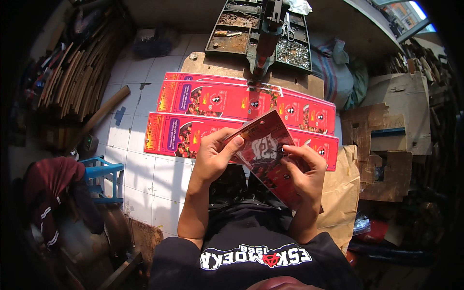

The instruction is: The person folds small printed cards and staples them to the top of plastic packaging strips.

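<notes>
A long red printed panel (265, 129) slants in front of my chest. Its surface shines with glare. My left hand (216, 152) grips the panel's left edge, thumb flat on the top face. Over the panel's right side, my right hand (307, 170) has its thumb and index finger drawn together near the surface. Something small and dark shows at those fingertips, too small to name. Beyond both hands lie more red printed panels, a nearer one (164, 134) and a farther overlapping pile (227, 102).
A hand press (267, 46) stands behind the panels. Beside it is a dark compartment tray (231, 39) with small metal pieces and scissors (287, 30). Brown paper (342, 191) lies at right, near cut cardboard (382, 130). A blue stool (104, 176) is at left.
</notes>
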`<action>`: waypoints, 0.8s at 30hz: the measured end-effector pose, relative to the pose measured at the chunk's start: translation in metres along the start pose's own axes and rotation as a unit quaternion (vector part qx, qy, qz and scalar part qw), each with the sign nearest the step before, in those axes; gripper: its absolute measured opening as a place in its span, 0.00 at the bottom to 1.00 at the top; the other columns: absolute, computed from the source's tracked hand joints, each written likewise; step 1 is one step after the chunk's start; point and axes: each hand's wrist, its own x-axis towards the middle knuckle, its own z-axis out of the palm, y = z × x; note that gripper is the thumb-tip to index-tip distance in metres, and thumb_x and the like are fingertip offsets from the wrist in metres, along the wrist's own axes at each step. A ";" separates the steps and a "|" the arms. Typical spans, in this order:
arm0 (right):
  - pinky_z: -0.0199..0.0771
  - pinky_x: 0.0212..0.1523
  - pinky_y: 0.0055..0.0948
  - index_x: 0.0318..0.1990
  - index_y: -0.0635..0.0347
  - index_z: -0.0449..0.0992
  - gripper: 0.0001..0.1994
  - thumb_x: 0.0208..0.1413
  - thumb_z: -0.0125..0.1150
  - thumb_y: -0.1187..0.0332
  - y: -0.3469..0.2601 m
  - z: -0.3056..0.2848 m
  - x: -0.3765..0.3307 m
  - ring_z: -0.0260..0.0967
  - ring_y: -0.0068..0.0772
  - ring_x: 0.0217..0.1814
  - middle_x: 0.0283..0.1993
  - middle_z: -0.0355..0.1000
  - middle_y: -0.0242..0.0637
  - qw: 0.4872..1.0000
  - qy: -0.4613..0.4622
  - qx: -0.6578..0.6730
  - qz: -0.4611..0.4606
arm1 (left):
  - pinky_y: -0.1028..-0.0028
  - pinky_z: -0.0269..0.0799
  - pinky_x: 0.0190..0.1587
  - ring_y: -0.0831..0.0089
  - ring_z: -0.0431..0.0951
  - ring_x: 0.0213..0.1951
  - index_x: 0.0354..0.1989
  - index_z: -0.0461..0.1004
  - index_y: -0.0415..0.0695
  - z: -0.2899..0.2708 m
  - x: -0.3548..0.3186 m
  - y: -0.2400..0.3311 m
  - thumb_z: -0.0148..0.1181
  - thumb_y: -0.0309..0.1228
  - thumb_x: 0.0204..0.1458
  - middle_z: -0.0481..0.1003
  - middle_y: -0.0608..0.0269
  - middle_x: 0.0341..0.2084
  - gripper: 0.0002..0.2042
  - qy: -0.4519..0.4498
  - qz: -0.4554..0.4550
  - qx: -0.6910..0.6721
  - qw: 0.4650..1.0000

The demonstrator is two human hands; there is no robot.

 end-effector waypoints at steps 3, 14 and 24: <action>0.67 0.28 0.22 0.42 0.62 0.81 0.16 0.42 0.65 0.85 0.007 0.008 0.000 0.70 0.22 0.26 0.27 0.72 0.35 0.995 -0.062 -0.055 -0.055 | 0.74 0.81 0.33 0.76 0.79 0.35 0.44 0.75 0.33 -0.025 -0.020 -0.011 0.58 0.32 0.60 0.79 0.59 0.34 0.13 0.015 -0.067 -0.060 0.996; 0.76 0.36 0.34 0.40 0.62 0.80 0.17 0.39 0.71 0.83 -0.036 0.047 -0.023 0.75 0.40 0.38 0.27 0.71 0.35 0.953 -0.004 0.047 -0.299 | 0.73 0.84 0.24 0.67 0.83 0.31 0.53 0.68 0.40 -0.098 -0.087 0.000 0.52 0.39 0.62 0.79 0.51 0.40 0.18 0.309 0.007 -0.188 0.932; 0.74 0.30 0.27 0.42 0.64 0.79 0.20 0.37 0.68 0.88 -0.026 0.043 -0.024 0.74 0.35 0.32 0.28 0.72 0.37 0.958 -0.002 0.072 -0.277 | 0.71 0.85 0.35 0.66 0.82 0.41 0.52 0.69 0.40 -0.154 0.006 0.018 0.55 0.37 0.61 0.78 0.54 0.42 0.16 0.305 0.005 -0.173 0.936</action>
